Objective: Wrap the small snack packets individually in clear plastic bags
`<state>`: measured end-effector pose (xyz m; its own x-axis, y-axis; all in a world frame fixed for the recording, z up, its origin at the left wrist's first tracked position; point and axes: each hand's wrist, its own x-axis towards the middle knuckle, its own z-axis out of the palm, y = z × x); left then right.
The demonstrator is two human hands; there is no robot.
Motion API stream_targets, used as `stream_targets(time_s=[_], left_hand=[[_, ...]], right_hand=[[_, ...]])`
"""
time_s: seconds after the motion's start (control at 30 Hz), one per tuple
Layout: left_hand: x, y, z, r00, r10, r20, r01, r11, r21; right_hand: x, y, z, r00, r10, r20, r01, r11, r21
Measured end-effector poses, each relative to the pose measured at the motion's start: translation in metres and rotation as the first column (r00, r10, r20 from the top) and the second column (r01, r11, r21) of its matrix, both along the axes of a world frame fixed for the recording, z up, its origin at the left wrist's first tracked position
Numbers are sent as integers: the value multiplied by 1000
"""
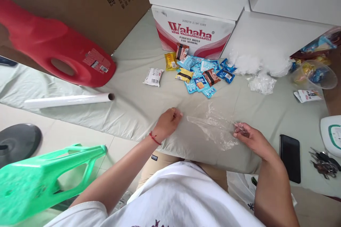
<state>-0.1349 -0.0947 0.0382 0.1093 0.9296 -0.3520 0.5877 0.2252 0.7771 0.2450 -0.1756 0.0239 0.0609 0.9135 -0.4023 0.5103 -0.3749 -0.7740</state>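
Observation:
My right hand (252,136) pinches the edge of a clear plastic bag (218,126), which stretches crumpled and thin to the left just over the cloth. To the left of the bag, my left hand (168,123) has its fingers curled in and rests near the cloth; nothing shows in it. A gap lies between its fingertips and the bag. Beyond both hands is a pile of small snack packets: light blue packets (199,83), brown packets (211,77), yellow packets (184,75) and dark blue packets (226,75). A white packet (153,77) lies apart on their left.
A Wahaha carton (193,32) stands behind the packets, with crumpled clear bags (262,83) to its right. A plastic tub (326,74), phone (290,158) and keys (323,163) lie right. Left are a red jug (66,49), white roll (69,100) and green stool (29,173).

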Motion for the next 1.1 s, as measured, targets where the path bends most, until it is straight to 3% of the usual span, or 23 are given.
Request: stream_targets(time_s=[0.1,0.17,0.23,0.3,0.37,0.43,0.5,0.6,0.73,0.8,0.87,0.93,1.0,1.07,1.1], left_hand=[[20,19,11,981,15,-191,15,988,155],[43,33,13,974,2,-226,30,990,139],[68,43,10,966,-37,-257,72,989,127],[88,48,3,948,-111,-299,152,981,119],[98,50,-6,929,-169,-329,212,972,100],[97,48,-14,929,-167,-331,213,971,108],[87,45,-19,949,-104,-299,160,973,169],[67,40,-22,980,19,-200,37,961,272],[49,43,-26,990,112,-88,-77,941,329],[46,52,-30,990,132,-41,-110,934,341],[44,64,-33,982,186,-11,-171,920,352],[40,72,-34,958,288,-3,-259,869,421],[33,71,-28,935,355,-5,-286,762,581],[26,55,-18,958,284,-27,-169,641,749],[23,43,-13,981,183,-62,-61,597,800]], right_hand=[[18,10,14,978,-88,188,61,988,142],[26,25,16,933,-246,264,175,948,265],[24,43,8,901,-325,288,222,915,338],[13,60,-6,907,-272,321,137,913,385],[-3,73,-23,921,-144,362,-32,898,439],[-17,79,-34,926,-30,375,-172,853,493],[-24,79,-38,940,11,341,-204,819,536],[-18,75,-32,975,-32,220,-93,840,535],[2,80,-26,992,-128,-9,124,933,338],[9,90,-29,989,-140,-43,146,948,284],[14,102,-29,984,-176,0,167,932,322],[13,108,-23,955,-277,104,205,872,444],[5,102,-8,889,-400,223,195,770,607],[-10,81,10,838,-448,311,87,673,735],[-20,66,19,838,-420,348,0,638,770]])
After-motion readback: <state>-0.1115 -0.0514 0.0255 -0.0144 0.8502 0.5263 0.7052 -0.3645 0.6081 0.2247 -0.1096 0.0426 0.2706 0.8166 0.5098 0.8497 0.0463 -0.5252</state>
